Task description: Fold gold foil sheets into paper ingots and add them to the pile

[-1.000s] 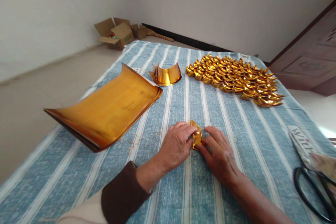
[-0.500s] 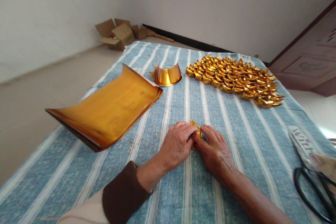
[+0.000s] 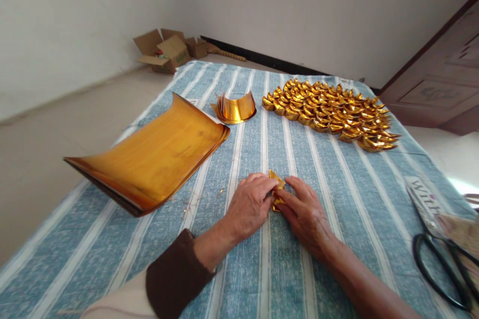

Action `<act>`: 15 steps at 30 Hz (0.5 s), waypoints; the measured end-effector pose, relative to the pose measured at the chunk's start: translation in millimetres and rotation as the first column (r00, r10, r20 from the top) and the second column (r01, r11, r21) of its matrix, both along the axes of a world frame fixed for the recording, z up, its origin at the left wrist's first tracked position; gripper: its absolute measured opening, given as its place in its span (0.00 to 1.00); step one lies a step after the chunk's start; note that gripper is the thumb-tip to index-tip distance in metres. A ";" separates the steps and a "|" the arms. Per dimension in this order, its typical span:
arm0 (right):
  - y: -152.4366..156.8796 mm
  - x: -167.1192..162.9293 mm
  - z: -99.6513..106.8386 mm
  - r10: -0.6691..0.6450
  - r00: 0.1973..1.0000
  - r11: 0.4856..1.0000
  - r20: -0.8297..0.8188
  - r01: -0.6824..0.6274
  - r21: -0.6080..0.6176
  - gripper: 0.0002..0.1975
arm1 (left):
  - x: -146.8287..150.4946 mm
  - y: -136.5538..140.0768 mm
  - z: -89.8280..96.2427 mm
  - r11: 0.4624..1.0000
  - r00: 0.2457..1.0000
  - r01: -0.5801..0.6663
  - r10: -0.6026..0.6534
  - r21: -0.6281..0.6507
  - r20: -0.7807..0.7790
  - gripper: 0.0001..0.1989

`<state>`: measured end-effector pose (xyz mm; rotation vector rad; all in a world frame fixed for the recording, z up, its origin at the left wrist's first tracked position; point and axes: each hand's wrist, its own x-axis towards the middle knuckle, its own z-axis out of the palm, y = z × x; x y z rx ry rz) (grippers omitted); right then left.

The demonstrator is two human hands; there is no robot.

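A small folded piece of gold foil paper [image 3: 277,179] lies on the striped cloth between my hands, its pointed top showing above the fingers. My left hand [image 3: 251,204] pinches it from the left side. From the right, my right hand [image 3: 305,212] has its fingers closed on the same piece, and they hide much of its middle. Left of my hands is a stack of large gold foil sheets [image 3: 157,152] with curled edges. Beyond it stands a smaller curved stack of gold strips [image 3: 238,109]. Rows of folded gold paper ingots [image 3: 325,109] cover the far right.
Black-handled scissors [image 3: 436,244] lie at the right edge, beside a brownish cloth [image 3: 458,234]. Thin gold scraps [image 3: 190,200] are scattered left of my hands. The blue-and-white striped cloth [image 3: 149,269] covers the table. Open cardboard boxes [image 3: 164,52] stand on the floor behind.
My right fingers have shifted on the folded foil paper, and its top now shows a sharper triangular point. My left hand keeps its grip. The whole view has moved slightly.
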<state>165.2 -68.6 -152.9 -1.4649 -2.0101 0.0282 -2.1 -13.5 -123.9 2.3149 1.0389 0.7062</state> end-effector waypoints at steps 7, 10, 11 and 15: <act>-1.4 4.9 8.2 0.023 0.974 0.997 -0.224 -0.038 -0.063 0.06 | -1.1 -0.4 2.1 0.999 0.999 0.008 -0.006 0.032 -0.051 0.09; -2.6 7.4 9.9 0.025 0.964 0.994 -0.264 -0.053 -0.099 0.07 | -0.3 -1.5 2.6 0.999 0.997 0.016 -0.013 0.045 -0.082 0.08; -2.9 8.0 10.0 0.022 0.963 0.992 -0.269 -0.054 -0.112 0.07 | 0.0 -2.0 2.8 0.998 0.996 0.021 -0.016 0.054 -0.092 0.08; -2.8 8.6 10.1 0.014 0.962 0.989 -0.274 -0.053 -0.138 0.07 | 1.0 -3.9 4.4 0.995 0.989 0.052 -0.040 0.086 -0.144 0.07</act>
